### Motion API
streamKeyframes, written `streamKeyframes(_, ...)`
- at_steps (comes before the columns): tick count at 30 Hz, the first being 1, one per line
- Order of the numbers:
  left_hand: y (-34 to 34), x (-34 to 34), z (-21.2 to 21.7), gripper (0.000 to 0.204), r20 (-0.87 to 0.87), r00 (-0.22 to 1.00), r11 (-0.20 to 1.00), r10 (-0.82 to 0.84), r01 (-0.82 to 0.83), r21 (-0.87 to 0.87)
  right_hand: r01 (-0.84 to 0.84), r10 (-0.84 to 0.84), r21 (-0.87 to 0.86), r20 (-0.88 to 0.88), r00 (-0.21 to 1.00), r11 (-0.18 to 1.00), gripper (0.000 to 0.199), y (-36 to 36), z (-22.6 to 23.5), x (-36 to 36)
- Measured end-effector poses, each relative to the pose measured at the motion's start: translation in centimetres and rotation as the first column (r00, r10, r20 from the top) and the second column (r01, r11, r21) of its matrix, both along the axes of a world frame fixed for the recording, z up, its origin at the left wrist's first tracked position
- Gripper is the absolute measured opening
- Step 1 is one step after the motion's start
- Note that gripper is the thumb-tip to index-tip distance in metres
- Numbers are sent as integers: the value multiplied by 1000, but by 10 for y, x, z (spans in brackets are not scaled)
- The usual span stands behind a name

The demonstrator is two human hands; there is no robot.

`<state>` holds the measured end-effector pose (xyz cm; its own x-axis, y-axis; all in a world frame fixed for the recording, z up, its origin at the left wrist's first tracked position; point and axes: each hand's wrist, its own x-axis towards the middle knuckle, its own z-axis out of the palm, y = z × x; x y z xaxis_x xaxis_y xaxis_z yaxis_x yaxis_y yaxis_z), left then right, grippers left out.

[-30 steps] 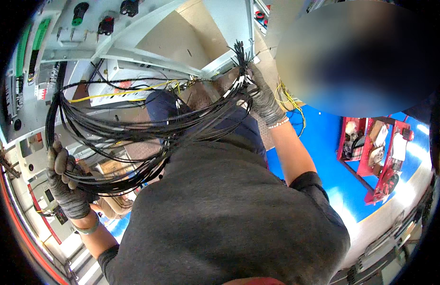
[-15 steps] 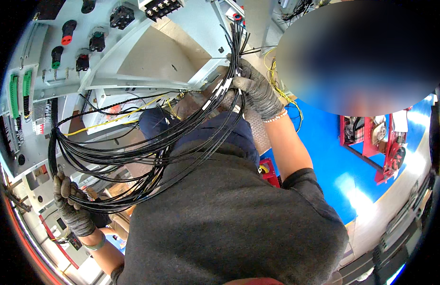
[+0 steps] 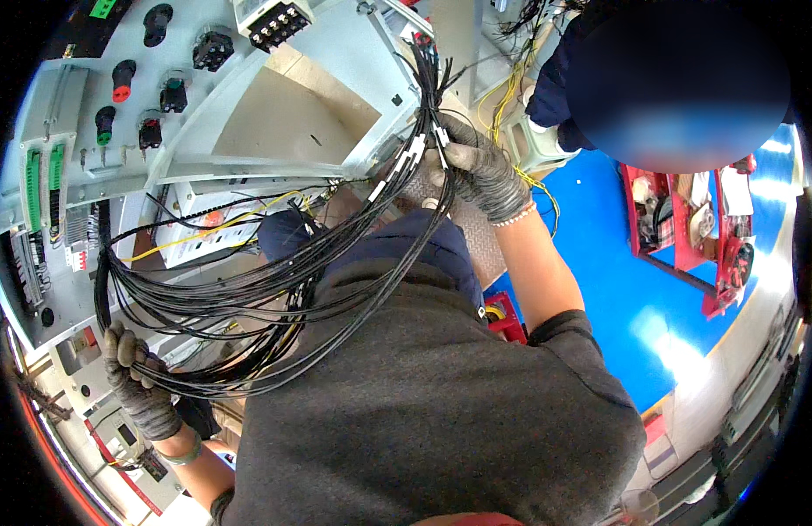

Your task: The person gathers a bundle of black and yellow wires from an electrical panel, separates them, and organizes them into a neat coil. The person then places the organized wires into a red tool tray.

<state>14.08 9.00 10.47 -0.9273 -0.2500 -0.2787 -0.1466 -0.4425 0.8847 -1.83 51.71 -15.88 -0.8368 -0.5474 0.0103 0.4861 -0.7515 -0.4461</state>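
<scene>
- Dark shirt [image 3: 441,386] and blue trousers [image 3: 397,250] of the wearer: black cable bundle [image 3: 204,383] sags in loops across them, so slack could snag on clothing if the hands pull apart fast.
- Left hand [image 3: 141,386], gloved: fingers curled around the bundle's lower bend, clamped on it. If that grip loosens, the loops could probably drop and spread.
- Right hand [image 3: 485,171], gloved: thumb and fingers closed on the bundle near its free ends, beside white labels [image 3: 409,159]. Likely risk: sliding fingers shift labels or let single wires slip.
- Free wire ends [image 3: 428,66] fan out above the right hand, near the metal frame [image 3: 248,167]; they could catch its edge if swung left.
- Cabinet panel [image 3: 73,197], left: the bundle's far end bends down beside it; a hard tug could strain wires there.
- Yellow cables [image 3: 508,92] hang just beyond the right hand; tangling possible on a wide swing.
- Co-worker's sleeve [image 3: 550,96] and pale stool [image 3: 535,140] limit reach forward-right.
- Blue floor [image 3: 590,298] gives room to the right, up to the red rack [image 3: 686,250].
</scene>
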Motion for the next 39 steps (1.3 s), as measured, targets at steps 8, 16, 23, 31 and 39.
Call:
streamKeyframes(8, -1, 0, -2, 28, 3, 1000, 1000, -8, 8, -15, 238, -215, 297, -107, 971, 925, 68, -3, 14, 5)
streamKeyframes(16, 3, -1, -1, 23, -17, 999, 999, -31, 32, 11, 336, -223, 389, -307, 925, 858, 65, 6, 28, 3)
streamKeyframes(23, 4, -1, 0, 27, -12, 1000, 1000, -7, 7, -18, 329, -233, 359, -285, 930, 874, 84, 15, 39, 5)
streamKeyframes(31, 2, -1, 1, 28, -4, 1000, 1000, -19, 19, -10, 414, -286, 294, -393, 874, 861, 80, 21, 55, 6)
streamKeyframes(39, 12, -9, 6, 19, 47, 999, 999, 10, -7, -51, 223, -179, 131, -283, 942, 966, 86, 35, 63, 8)
